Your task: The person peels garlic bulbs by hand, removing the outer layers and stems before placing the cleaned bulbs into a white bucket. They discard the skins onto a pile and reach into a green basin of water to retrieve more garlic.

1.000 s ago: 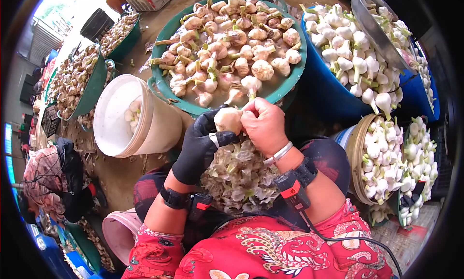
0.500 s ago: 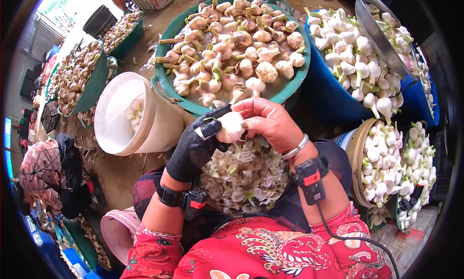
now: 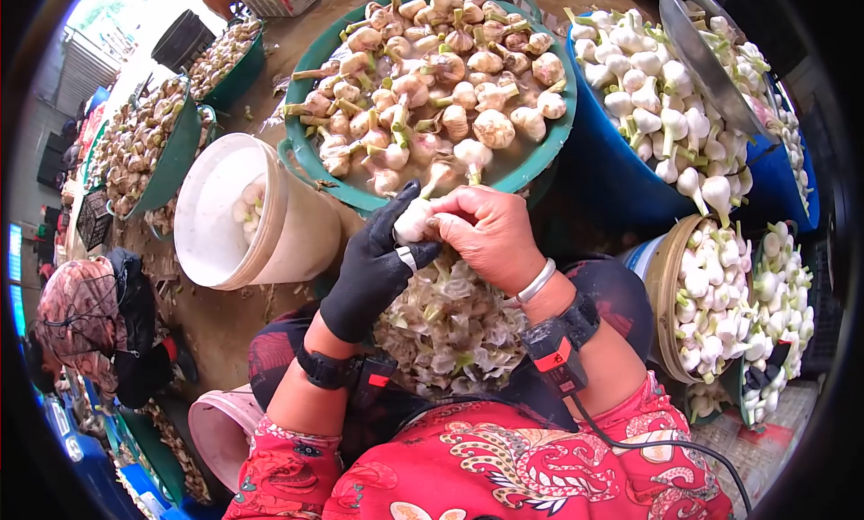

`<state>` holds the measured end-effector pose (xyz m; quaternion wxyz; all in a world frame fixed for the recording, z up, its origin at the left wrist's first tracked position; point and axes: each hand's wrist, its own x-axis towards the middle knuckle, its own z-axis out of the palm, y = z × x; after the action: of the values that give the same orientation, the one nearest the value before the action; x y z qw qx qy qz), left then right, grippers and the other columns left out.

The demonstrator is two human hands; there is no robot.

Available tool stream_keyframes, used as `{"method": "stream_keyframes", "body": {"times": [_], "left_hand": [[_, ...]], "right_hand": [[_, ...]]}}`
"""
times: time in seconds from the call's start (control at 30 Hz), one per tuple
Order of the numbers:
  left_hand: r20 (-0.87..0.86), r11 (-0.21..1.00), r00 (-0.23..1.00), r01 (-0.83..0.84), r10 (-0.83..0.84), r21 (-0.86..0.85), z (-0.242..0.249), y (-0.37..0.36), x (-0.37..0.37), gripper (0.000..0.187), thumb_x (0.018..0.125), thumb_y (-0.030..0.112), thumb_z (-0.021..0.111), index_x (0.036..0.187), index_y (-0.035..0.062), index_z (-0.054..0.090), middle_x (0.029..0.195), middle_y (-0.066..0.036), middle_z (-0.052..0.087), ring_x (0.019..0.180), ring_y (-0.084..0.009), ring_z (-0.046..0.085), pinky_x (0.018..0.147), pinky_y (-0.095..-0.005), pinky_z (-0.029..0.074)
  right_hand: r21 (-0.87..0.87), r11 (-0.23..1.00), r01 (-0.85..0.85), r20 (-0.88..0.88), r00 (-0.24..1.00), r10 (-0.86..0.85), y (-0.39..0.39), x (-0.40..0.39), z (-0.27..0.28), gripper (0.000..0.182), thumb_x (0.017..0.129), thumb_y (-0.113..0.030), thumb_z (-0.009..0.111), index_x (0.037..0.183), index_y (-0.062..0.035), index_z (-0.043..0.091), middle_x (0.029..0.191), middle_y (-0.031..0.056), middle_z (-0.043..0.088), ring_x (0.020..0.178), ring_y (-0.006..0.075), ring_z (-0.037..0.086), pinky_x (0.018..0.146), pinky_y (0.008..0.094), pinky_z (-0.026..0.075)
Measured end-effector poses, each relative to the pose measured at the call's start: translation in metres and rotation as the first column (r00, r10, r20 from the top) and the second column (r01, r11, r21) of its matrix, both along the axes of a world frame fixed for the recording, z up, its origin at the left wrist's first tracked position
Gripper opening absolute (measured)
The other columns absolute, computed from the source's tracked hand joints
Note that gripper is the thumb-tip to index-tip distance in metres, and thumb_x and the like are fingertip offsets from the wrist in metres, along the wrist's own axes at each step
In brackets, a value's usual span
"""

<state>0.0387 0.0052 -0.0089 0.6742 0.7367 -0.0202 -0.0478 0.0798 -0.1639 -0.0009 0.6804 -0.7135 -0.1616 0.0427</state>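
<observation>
A white garlic bulb is held between my two hands, just in front of a green tub. My left hand, in a black glove with a white band on the thumb, is closed around the bulb's left side. Bare fingers of my right hand pinch at the bulb's right side, covering part of it. Beneath both hands, a heap of loose garlic skins lies between my knees. Unpeeled garlic bulbs with stems sit in cloudy water in the tub.
A white bucket with a few bulbs leans at the left. Blue tub and beige bucket on the right hold white garlic. A metal basin rests above. A pink bucket and a person are at lower left.
My hands have shifted slightly left with the bulb, and it has turned in my grasp. My left hand has rolled so its back shows more; my right fingers have curled in tighter.
</observation>
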Motion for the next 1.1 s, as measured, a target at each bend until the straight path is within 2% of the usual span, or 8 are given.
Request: {"method": "stream_keyframes", "body": {"times": [0.3,0.4,0.5,0.63,0.73,0.8,0.87,1.1], "left_hand": [[0.319,0.923,0.944,-0.049,-0.082,0.382,0.0,-0.003,-0.008,0.069,0.073,0.011,0.077,0.134,0.0021,0.046,0.121,-0.015,0.057,0.108,-0.0274,0.056,0.095,-0.0358,0.044],[0.343,0.875,0.936,-0.1,-0.08,0.475,0.002,-0.003,-0.01,0.068,0.073,0.011,0.077,0.133,0.0022,0.046,0.119,-0.016,0.057,0.108,-0.0283,0.056,0.094,-0.0365,0.044],[0.333,0.886,0.942,-0.123,-0.038,0.447,0.004,-0.009,-0.013,0.068,0.072,0.011,0.077,0.132,0.0025,0.047,0.117,-0.017,0.057,0.108,-0.0291,0.056,0.092,-0.037,0.045],[0.414,0.807,0.903,-0.16,-0.113,0.569,0.007,-0.009,-0.014,0.068,0.072,0.01,0.076,0.133,0.0029,0.046,0.116,-0.019,0.057,0.107,-0.0303,0.056,0.09,-0.0376,0.046],[0.331,0.908,0.94,-0.069,-0.079,0.414,0.011,-0.009,-0.017,0.064,0.078,0.008,0.071,0.136,0.002,0.042,0.119,-0.016,0.057,0.109,-0.0278,0.056,0.091,-0.0369,0.046],[-0.176,0.727,0.977,-0.037,-0.117,-0.686,0.024,-0.014,-0.021,0.061,0.084,0.006,0.065,0.138,0.0005,0.038,0.123,-0.011,0.056,0.111,-0.0232,0.056,0.094,-0.0354,0.045],[-0.176,0.693,0.98,-0.062,-0.095,-0.719,0.02,-0.011,-0.02,0.06,0.085,0.005,0.061,0.139,-0.0007,0.036,0.124,-0.009,0.055,0.111,-0.0192,0.055,0.095,-0.0339,0.044],[-0.196,0.9,0.98,-0.062,-0.027,-0.432,0.023,0.004,-0.018,0.051,0.085,0.012,0.062,0.131,0.0002,0.045,0.119,-0.01,0.059,0.108,-0.021,0.057,0.095,-0.0362,0.045]], "right_hand": [[-0.332,0.907,0.259,0.388,0.914,-0.119,0.004,-0.011,0.002,0.006,0.08,-0.003,0.06,0.083,0.0011,0.064,0.074,0.0076,0.064,0.067,0.0116,0.061,0.061,0.0267,0.049],[-0.066,0.993,0.094,-0.087,0.991,-0.1,0.001,-0.012,0.003,0.008,0.08,-0.004,0.06,0.086,0.0008,0.063,0.075,0.0084,0.064,0.067,0.0133,0.061,0.06,0.0273,0.049],[-0.135,0.978,0.157,0.239,0.963,-0.121,0.003,-0.019,0.006,0.006,0.079,-0.006,0.06,0.081,-0.0005,0.06,0.072,0.0163,0.06,0.065,0.0311,0.06,0.061,0.0364,0.049],[-0.288,0.883,0.37,0.517,0.836,-0.182,0.01,-0.02,-0.001,0.005,0.083,-0.004,0.057,0.08,-0.0002,0.059,0.072,0.0134,0.06,0.06,0.0196,0.06,0.057,0.0336,0.048],[-0.228,0.912,0.342,0.292,0.917,-0.271,0.011,-0.016,-0.009,0.007,0.084,-0.006,0.057,0.079,-0.0005,0.057,0.067,0.0104,0.06,0.056,0.0178,0.06,0.054,0.0333,0.048],[-0.035,0.984,0.176,-0.205,0.962,-0.18,0.006,-0.014,-0.008,0.011,0.089,-0.011,0.054,0.082,-0.0029,0.056,0.068,0.0035,0.061,0.057,0.0109,0.06,0.052,0.0251,0.051],[0.248,0.961,0.122,-0.532,0.846,0.029,0.001,-0.013,-0.001,0.01,0.091,-0.012,0.051,0.088,-0.0034,0.055,0.074,0.0042,0.062,0.061,0.0108,0.062,0.056,0.0242,0.053],[0.412,0.908,0.072,-0.36,0.929,0.089,0.006,-0.016,-0.008,0.011,0.093,-0.012,0.049,0.093,-0.002,0.054,0.085,0.0094,0.063,0.069,0.0172,0.065,0.063,0.0299,0.057]]}}
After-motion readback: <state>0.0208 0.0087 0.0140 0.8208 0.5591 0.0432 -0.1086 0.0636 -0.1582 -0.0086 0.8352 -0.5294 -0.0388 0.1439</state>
